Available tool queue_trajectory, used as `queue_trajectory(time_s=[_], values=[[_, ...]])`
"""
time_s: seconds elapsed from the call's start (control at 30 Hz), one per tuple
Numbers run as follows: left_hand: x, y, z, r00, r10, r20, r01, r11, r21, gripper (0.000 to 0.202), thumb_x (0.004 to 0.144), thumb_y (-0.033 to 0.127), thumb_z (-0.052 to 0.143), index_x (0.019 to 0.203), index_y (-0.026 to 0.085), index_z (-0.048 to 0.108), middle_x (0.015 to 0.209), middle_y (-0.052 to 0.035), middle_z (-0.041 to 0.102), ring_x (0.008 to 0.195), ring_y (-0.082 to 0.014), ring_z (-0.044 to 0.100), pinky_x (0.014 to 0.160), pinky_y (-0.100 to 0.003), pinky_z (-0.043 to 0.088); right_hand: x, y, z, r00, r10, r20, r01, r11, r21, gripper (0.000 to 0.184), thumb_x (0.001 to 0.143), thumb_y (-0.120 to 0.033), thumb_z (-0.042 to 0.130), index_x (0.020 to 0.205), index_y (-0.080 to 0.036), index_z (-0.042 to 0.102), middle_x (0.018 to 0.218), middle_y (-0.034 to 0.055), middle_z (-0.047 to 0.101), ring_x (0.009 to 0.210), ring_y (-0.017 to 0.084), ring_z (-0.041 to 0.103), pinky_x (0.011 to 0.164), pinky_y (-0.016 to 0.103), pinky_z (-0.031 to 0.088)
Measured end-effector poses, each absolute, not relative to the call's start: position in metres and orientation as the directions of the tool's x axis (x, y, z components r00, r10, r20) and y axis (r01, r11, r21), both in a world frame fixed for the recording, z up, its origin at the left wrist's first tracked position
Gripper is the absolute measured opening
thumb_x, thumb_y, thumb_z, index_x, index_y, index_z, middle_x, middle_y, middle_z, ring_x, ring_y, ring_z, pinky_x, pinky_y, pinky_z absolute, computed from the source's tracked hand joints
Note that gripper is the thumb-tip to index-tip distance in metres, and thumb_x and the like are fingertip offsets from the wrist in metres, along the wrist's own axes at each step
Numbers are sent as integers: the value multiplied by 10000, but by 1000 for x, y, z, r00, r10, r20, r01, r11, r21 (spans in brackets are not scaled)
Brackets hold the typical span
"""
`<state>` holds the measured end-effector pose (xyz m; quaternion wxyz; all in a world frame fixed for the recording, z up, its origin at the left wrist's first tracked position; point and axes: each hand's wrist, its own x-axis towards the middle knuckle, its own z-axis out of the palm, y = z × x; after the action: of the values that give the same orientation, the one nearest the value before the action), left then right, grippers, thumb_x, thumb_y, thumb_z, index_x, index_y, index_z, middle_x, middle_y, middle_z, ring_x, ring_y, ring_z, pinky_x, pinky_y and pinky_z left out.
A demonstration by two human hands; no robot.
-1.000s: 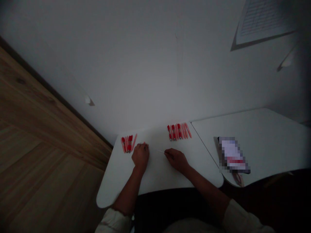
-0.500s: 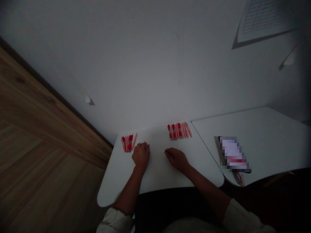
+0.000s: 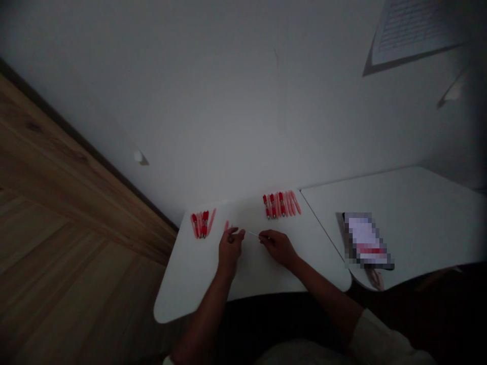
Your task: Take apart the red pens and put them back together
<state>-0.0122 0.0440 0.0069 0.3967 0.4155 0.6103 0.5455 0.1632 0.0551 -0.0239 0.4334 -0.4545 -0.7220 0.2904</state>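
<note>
My right hand pinches a thin pale pen refill, which points left toward my other hand. Just left of the refill's tip, my left hand hovers over the table with its fingers bent and fingertips close together. Whatever they hold is too small to make out. A pink pen part shows behind the left fingers, partly hidden by them. Farther left lies a group of red and pink pens. A second row of red and pink pens lies near the wall, beyond my right hand.
The white table meets a second white table along a seam on the right. On that one lies a tablet-like device, its screen blurred. A wall stands behind, with a printed sheet at upper right. Wooden flooring is at left.
My left hand has moved right and turned, coming close to the refill's tip and uncovering more of the pink part. The right hand has stayed nearly still with the refill.
</note>
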Motion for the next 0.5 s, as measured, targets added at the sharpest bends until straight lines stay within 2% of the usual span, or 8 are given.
queue_trajectory(time_s=[0.07, 0.13, 0.23, 0.33, 0.5], values=[[-8, 42, 5, -213, 969, -122, -49, 114, 992, 506, 652, 455, 709, 1031, 146, 581, 644, 27, 546, 448, -52, 395, 425, -187, 279, 163, 54, -23, -241, 896, 374, 395, 442, -805, 201, 863, -338, 512, 925, -214, 658, 794, 28, 682, 665, 143, 609, 657, 250, 477], [-6, 41, 3, -156, 976, -153, -92, 140, 986, 469, 632, 447, 725, 964, 138, 609, 613, 39, 518, 438, -39, 363, 412, -180, 248, 164, 53, -21, -264, 885, 384, 396, 463, -793, 193, 862, -331, 516, 922, -216, 660, 781, 24, 679, 660, 142, 605, 651, 246, 470], [-6, 41, 2, -143, 977, -157, -73, 147, 986, 381, 638, 456, 715, 818, 130, 633, 536, 59, 460, 430, -36, 330, 411, -179, 232, 165, 52, -19, -275, 878, 393, 410, 477, -778, 189, 862, -315, 516, 921, -213, 663, 773, 23, 675, 659, 139, 600, 647, 241, 459], [-9, 41, 1, -125, 980, -156, -52, 151, 987, 341, 652, 451, 705, 753, 136, 625, 505, 66, 435, 432, -40, 336, 417, -177, 243, 165, 52, -19, -284, 877, 388, 427, 478, -768, 189, 862, -307, 516, 933, -214, 665, 787, 23, 678, 657, 138, 598, 645, 238, 454], [-19, 41, 1, -95, 984, -153, -10, 153, 988, 321, 647, 428, 714, 760, 135, 646, 650, -7, 605, 541, -70, 491, 477, -175, 336, 164, 52, -19, -310, 870, 384, 446, 490, -749, 199, 862, -318, 514, 938, -223, 671, 808, 27, 685, 699, 148, 610, 672, 246, 458]])
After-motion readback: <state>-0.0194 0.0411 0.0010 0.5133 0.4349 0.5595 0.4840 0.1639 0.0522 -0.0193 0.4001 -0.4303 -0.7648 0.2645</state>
